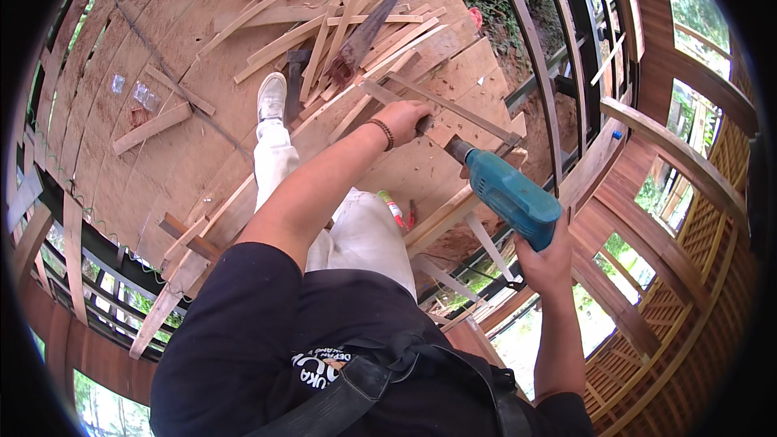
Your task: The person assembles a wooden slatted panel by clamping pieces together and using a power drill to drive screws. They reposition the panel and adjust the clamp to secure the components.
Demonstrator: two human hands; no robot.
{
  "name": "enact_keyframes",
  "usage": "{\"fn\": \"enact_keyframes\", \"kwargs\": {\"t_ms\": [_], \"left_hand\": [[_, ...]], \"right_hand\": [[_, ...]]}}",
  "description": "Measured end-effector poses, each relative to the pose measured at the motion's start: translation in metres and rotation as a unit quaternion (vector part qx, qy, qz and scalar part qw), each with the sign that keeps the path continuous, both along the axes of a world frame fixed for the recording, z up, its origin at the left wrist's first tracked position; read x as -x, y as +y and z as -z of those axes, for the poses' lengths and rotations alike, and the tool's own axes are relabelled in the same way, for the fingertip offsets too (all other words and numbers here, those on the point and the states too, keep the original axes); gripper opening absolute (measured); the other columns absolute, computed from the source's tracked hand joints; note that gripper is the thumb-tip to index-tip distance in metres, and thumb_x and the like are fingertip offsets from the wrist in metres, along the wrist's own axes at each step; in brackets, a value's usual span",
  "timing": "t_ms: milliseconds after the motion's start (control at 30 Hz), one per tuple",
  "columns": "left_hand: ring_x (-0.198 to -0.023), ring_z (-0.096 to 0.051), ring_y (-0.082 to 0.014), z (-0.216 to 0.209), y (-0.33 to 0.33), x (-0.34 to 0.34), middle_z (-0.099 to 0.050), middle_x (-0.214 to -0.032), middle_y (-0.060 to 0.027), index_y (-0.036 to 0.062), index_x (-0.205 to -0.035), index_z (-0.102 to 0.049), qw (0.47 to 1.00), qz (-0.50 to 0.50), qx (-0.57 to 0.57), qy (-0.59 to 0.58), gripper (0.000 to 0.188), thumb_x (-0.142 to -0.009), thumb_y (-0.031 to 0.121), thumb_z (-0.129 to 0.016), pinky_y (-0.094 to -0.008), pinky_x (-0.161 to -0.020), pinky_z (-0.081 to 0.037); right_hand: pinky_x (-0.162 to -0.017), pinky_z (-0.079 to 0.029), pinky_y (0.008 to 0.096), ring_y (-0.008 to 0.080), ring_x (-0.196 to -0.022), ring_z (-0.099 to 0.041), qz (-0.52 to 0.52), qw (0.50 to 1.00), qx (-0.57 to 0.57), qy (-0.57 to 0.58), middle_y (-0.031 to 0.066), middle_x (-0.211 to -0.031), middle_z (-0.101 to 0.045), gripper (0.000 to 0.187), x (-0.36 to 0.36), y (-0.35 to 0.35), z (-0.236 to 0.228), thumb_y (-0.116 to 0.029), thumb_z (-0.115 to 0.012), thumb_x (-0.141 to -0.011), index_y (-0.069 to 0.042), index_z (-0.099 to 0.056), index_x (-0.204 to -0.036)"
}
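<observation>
My right hand (545,263) is wrapped round the handle of a teal power drill (514,193). The drill's dark chuck (459,149) points up and left, toward my left hand. Closed fingers of my left hand (401,122) grip a dark piece of wood (423,125), whose end shows just ahead of the chuck. My fingers cover much of this piece, and I cannot tell whether a bit touches it. Beyond my left hand, a handsaw (368,39) with a worn wooden handle lies on a pile of light wooden strips (333,47).
Below me is a plywood floor (194,40) with sawdust and scraps. A wood block (152,129) lies at the left. A small bottle (390,206) stands near my knee. Dark metal posts (530,48) and a wooden railing (672,142) border the platform's right side, with an open drop beyond.
</observation>
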State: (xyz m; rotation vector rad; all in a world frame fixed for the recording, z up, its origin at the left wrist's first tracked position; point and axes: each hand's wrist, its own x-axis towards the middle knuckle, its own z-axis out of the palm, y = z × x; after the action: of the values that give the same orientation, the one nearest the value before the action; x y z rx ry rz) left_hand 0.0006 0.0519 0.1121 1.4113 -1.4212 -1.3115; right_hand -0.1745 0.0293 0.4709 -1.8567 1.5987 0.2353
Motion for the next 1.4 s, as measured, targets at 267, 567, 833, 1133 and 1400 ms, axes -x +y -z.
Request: {"fn": "enact_keyframes", "kwargs": {"t_ms": [267,567,833,1133,1400], "left_hand": [[-0.11,-0.066,-0.0372,0.006,-0.002,-0.001,-0.071,-0.116,-0.0163,0.0077,-0.118,-0.068,0.999,0.011,0.014,-0.028,0.038,-0.08,0.001,-0.066,-0.0455,-0.094,-0.054],[-0.109,-0.067,-0.04,0.009,-0.009,-0.002,-0.071,-0.117,-0.0173,0.0078,-0.118,-0.068,0.999,0.024,0.005,-0.046,0.039,-0.079,0.006,-0.071,-0.0447,-0.094,-0.055],[-0.117,-0.064,-0.0371,-0.042,-0.028,-0.007,-0.068,-0.125,-0.0175,0.0105,-0.129,-0.063,0.992,0.096,-0.022,-0.078,0.052,-0.079,0.011,-0.076,-0.0431,-0.102,-0.053],[-0.119,-0.066,-0.0309,-0.092,-0.025,-0.01,-0.068,-0.126,-0.0139,0.0065,-0.13,-0.063,0.989,0.119,0.056,-0.073,0.058,-0.077,0.017,-0.085,-0.0393,-0.103,-0.052],[-0.114,-0.069,-0.0275,-0.099,-0.028,-0.001,-0.07,-0.124,-0.0138,0.0028,-0.128,-0.064,0.992,0.084,0.052,-0.083,0.058,-0.076,0.014,-0.087,-0.0374,-0.098,-0.053]], "right_hand": [[-0.096,-0.052,0.0396,0.0342,-0.109,-0.07,-0.012,0.999,-0.016,0.038,0.0207,-0.116,-0.07,0.063,-0.006,-0.004,-0.009,-0.006,-0.073,-0.08,0.0,-0.05,-0.139],[-0.096,-0.052,0.0366,0.0232,-0.109,-0.069,0.13,0.991,0.037,-0.02,0.016,-0.118,-0.071,0.063,0.036,0.036,-0.09,0.0,-0.076,-0.08,0.0,-0.051,-0.138],[-0.095,-0.052,0.0348,0.0233,-0.108,-0.066,0.448,0.88,0.125,-0.1,0.0139,-0.12,-0.065,0.066,0.09,0.194,-0.12,0.001,-0.076,-0.08,0.002,-0.048,-0.139],[-0.093,-0.052,0.0364,0.0241,-0.103,-0.068,0.524,0.851,-0.024,-0.007,0.0156,-0.114,-0.069,0.063,0.147,0.287,0.093,-0.003,-0.075,-0.079,0.004,-0.052,-0.138],[-0.098,-0.051,0.0417,0.0382,-0.114,-0.069,0.444,0.888,-0.115,0.024,0.0248,-0.117,-0.071,0.071,0.184,0.332,0.224,-0.005,-0.074,-0.077,0.003,-0.049,-0.143]]}}
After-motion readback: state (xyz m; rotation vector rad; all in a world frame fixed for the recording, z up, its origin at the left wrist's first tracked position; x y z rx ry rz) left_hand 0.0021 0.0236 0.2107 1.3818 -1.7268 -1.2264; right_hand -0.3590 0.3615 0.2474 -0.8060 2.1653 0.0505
